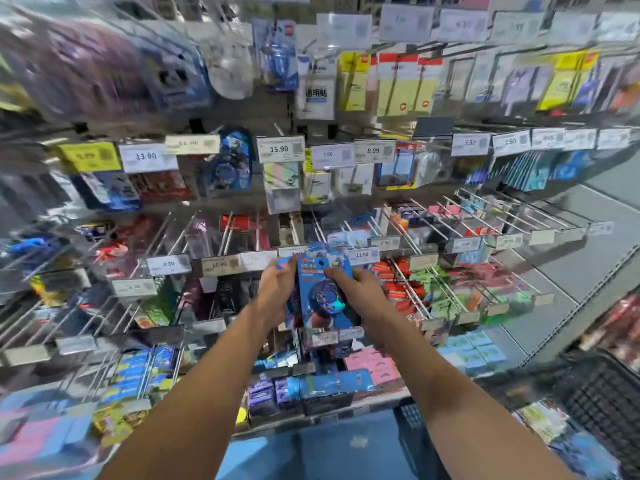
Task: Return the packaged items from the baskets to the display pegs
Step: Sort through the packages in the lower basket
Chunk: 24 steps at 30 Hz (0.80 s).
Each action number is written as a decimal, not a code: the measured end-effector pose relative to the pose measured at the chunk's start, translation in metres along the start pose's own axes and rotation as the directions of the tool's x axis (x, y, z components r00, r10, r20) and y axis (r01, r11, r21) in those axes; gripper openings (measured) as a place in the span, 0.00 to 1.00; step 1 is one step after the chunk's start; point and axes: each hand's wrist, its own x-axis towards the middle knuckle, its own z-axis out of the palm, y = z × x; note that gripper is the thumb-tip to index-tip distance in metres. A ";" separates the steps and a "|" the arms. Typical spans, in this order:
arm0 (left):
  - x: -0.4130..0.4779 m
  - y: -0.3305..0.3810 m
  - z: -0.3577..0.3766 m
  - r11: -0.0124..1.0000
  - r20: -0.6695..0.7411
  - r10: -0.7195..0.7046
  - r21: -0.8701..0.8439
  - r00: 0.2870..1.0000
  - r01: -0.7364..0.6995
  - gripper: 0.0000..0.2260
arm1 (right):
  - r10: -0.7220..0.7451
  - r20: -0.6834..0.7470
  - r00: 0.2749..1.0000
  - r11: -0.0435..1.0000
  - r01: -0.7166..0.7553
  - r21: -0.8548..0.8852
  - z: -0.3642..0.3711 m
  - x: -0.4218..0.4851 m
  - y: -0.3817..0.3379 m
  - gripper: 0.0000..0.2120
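You held the blue blister pack (320, 296) upright before the display pegs (411, 289), left hand (277, 289) gripping its left edge and right hand (356, 292) pinching its right, so hanging seemed underway, and next you likely needed to thread its top onto a free peg.

Only one view is given, from a wide-angle camera worn on the head. It is aimed forward and somewhat down at the display pegs (519, 211), which are seen from close by. The outer edges are blurred.
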 end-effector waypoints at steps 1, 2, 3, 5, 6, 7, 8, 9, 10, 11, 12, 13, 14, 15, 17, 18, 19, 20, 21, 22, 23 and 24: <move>-0.009 0.012 -0.008 1.000 -0.016 0.009 -0.016 1.000 -0.009 0.15 | -0.004 0.012 1.000 1.000 0.004 0.000 0.012 0.002 -0.004 0.10; -0.016 0.021 -0.015 0.999 -0.046 0.016 -0.033 0.999 -0.018 0.13 | -0.015 0.013 1.000 1.000 0.015 0.008 0.022 0.005 -0.007 0.09; -0.021 0.028 -0.022 0.999 -0.058 0.037 -0.028 0.998 -0.038 0.12 | -0.034 0.012 0.999 0.999 0.035 -0.003 0.030 0.007 -0.009 0.11; -0.025 0.039 -0.042 0.996 -0.088 0.083 -0.005 0.993 -0.084 0.10 | -0.083 0.012 0.997 0.996 0.083 -0.022 0.049 0.010 -0.018 0.12; -0.023 0.045 -0.054 0.996 -0.102 0.093 -0.010 0.990 -0.094 0.10 | -0.098 0.013 0.995 0.995 0.099 -0.024 0.061 0.012 -0.024 0.11; -0.021 0.051 -0.065 0.994 -0.118 0.109 -0.019 0.987 -0.112 0.10 | -0.106 0.016 0.994 0.994 0.107 -0.013 0.071 0.013 -0.030 0.10; -0.021 0.060 -0.075 0.991 -0.143 0.121 -0.033 0.982 -0.127 0.11 | -0.110 0.019 0.994 0.994 0.110 -0.003 0.081 0.015 -0.035 0.08; -0.019 0.066 -0.087 0.989 -0.149 0.126 -0.053 0.981 -0.136 0.13 | -0.119 0.023 0.993 0.993 0.118 0.016 0.092 0.018 -0.040 0.06; -0.018 0.074 -0.099 0.988 -0.137 0.125 -0.077 0.983 -0.137 0.16 | -0.123 0.025 0.992 0.992 0.123 0.031 0.104 0.021 -0.045 0.04; -0.018 0.081 -0.105 0.987 -0.108 0.127 -0.085 0.986 -0.136 0.16 | -0.130 0.021 0.991 0.990 0.129 0.053 0.109 0.024 -0.048 0.03; -0.019 0.089 -0.112 0.983 -0.122 0.146 -0.090 0.982 -0.157 0.13 | -0.133 0.012 0.991 0.988 0.132 0.075 0.113 0.029 -0.051 0.04; -0.021 0.096 -0.121 0.979 -0.148 0.167 -0.090 0.975 -0.181 0.09 | -0.137 0.003 0.991 0.986 0.136 0.101 0.117 0.032 -0.055 0.07; -0.025 0.105 -0.129 0.975 -0.175 0.176 -0.107 0.969 -0.196 0.08 | -0.140 -0.014 0.990 0.981 0.140 0.135 0.122 0.035 -0.060 0.10; -0.028 0.113 -0.138 0.971 -0.195 0.186 -0.116 0.963 -0.211 0.08 | -0.138 -0.042 0.990 0.975 0.143 0.169 0.123 0.040 -0.063 0.12; -0.030 0.129 -0.154 0.969 -0.187 0.190 -0.123 0.964 -0.215 0.07 | -0.138 -0.094 0.986 0.965 0.155 0.210 0.124 0.047 -0.071 0.13; -0.034 0.136 -0.160 0.966 -0.155 0.198 -0.140 0.968 -0.219 0.10 | -0.140 -0.110 0.984 0.960 0.162 0.230 0.123 0.051 -0.073 0.12; -0.036 0.143 -0.166 0.966 -0.112 0.189 -0.158 0.976 -0.205 0.16 | -0.140 -0.121 0.983 0.953 0.166 0.254 0.122 0.055 -0.076 0.10; -0.038 0.149 -0.169 0.968 -0.066 0.182 -0.163 0.981 -0.191 0.21 | -0.135 -0.133 0.982 0.949 0.166 0.266 0.122 0.059 -0.079 0.09; -0.045 0.158 -0.168 0.974 -0.025 0.165 -0.152 0.986 -0.167 0.25 | -0.136 -0.138 0.981 0.947 0.169 0.272 0.122 0.064 -0.082 0.08; -0.048 0.164 -0.168 0.982 0.015 0.151 -0.119 0.988 -0.148 0.26 | -0.142 -0.135 0.981 0.945 0.175 0.275 0.122 0.069 -0.085 0.07; -0.051 0.171 -0.167 0.987 0.039 0.148 -0.068 0.988 -0.145 0.22 | -0.163 -0.119 0.979 0.944 0.190 0.269 0.124 0.074 -0.087 0.06; -0.050 0.177 -0.166 0.988 0.079 0.150 -0.050 0.986 -0.147 0.17 | -0.182 -0.098 0.978 0.943 0.202 0.264 0.126 0.080 -0.089 0.05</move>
